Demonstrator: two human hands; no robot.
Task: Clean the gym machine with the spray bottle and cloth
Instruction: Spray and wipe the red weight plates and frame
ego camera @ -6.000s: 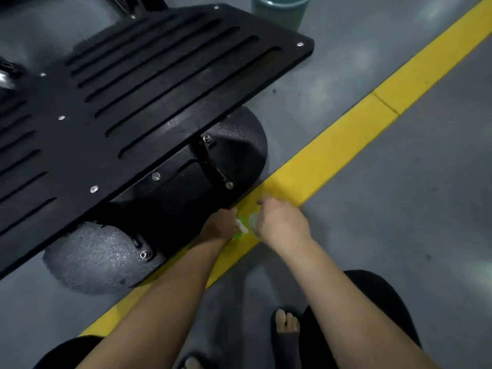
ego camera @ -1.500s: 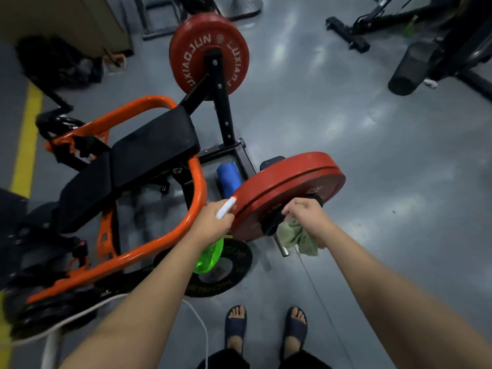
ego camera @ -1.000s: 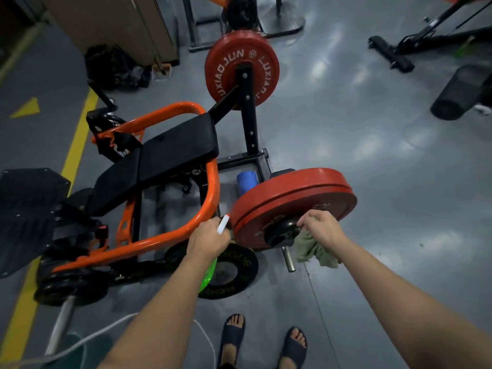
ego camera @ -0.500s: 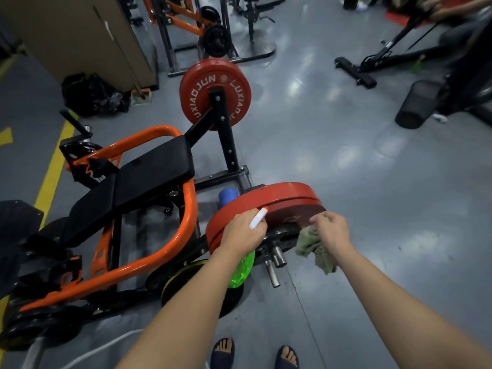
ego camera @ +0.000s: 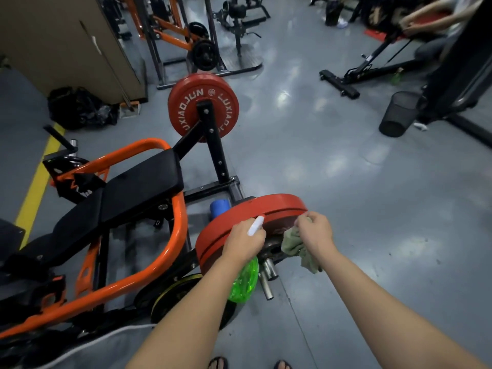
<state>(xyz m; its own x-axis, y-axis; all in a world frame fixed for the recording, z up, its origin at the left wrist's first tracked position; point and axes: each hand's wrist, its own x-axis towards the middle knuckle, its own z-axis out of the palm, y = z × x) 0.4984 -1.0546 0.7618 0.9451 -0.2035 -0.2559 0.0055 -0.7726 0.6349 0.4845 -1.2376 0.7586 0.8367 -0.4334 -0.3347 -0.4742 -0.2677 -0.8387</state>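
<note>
— What has changed in the head view over the last second or so?

— The left hand was down by the orange frame. Now it sits over the near red plate, low centre of the frame. Its fingers are wrapped round the spray bottle, and the white nozzle is aimed at the plate's rim. The right hand has climbed from the hub to the plate's upper edge. It is clenched on the green cloth, which hangs against the plate's face.

— Meaning for the job?

— Likely the plate is the part being sprayed and wiped now. The frame and the black pad at centre left look still to do, though I can't tell wet from dry.

— Room to move?

— The plate's rim runs just above both hands. Steel bar ends stick out just below them, near the bottle. To the right, open grey floor runs as far as the mesh bin at upper right. To the left, the orange frame is close beside the left forearm.
</note>
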